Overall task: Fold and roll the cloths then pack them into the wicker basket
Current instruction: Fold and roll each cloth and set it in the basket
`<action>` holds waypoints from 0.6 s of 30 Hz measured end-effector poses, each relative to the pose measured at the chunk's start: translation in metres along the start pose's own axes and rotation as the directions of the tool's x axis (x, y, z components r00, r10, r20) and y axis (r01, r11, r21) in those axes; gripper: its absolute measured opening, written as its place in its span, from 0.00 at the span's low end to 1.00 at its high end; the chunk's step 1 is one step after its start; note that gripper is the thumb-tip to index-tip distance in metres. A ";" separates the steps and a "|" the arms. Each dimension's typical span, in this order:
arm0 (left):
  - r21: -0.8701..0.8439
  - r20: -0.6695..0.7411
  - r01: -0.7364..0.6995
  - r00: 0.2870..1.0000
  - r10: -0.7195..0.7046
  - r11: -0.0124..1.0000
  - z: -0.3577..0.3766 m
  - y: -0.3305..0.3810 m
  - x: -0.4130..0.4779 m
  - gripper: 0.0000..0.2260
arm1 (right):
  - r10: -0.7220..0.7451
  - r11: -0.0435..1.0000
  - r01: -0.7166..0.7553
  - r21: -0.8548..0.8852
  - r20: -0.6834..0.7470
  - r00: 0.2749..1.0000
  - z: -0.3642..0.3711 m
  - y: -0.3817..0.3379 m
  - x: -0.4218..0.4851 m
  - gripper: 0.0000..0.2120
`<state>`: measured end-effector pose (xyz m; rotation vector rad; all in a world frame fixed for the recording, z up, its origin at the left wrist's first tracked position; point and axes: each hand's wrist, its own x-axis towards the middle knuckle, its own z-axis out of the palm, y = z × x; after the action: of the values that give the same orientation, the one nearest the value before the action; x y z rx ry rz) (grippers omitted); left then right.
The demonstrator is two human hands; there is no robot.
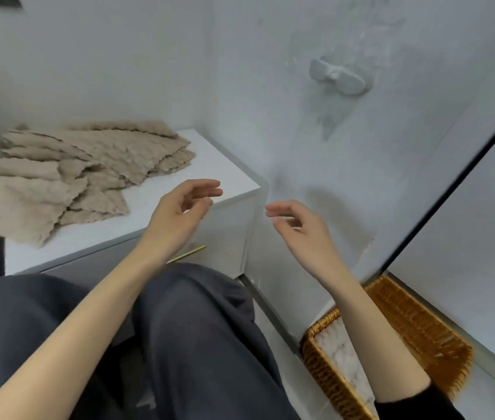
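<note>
Several beige textured cloths [67, 174] lie in a loose, overlapping pile on a white ledge [209, 165] at the left. My left hand [184, 209] hovers in the air just right of the pile, fingers relaxed and holding nothing. My right hand [297, 225] floats beside it, about a hand's width away, also relaxed and holding nothing. The wicker basket [422, 325] sits on the floor at the lower right, under my right forearm, and shows only its pale bottom.
My legs in dark grey trousers [203, 344] fill the lower middle. A white wall with a plastic hook fitting [338, 77] stands ahead. A dark-edged glass panel [452, 189] runs diagonally at the right. A thin yellow-green stick [188, 253] lies below the ledge.
</note>
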<state>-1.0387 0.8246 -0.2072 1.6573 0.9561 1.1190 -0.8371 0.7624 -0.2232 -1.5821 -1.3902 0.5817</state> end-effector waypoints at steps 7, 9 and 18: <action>0.055 -0.172 0.028 0.985 -0.018 0.998 -0.092 -0.004 0.011 0.14 | -0.096 0.995 0.097 -0.003 0.087 0.992 0.053 -0.049 0.060 0.12; 0.084 -0.232 0.030 0.973 -0.010 0.996 -0.117 -0.006 0.013 0.14 | -0.136 0.990 0.140 -0.022 0.121 0.983 0.071 -0.064 0.079 0.12; 0.670 -0.272 0.101 0.955 0.116 0.736 -0.168 -0.031 0.054 0.19 | -0.194 0.971 0.225 -0.083 0.278 0.941 0.155 -0.083 0.138 0.11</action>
<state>-1.1859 0.9258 -0.1901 2.0943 1.7160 1.1089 -0.9723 0.9378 -0.1936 -1.4562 -1.7992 0.6126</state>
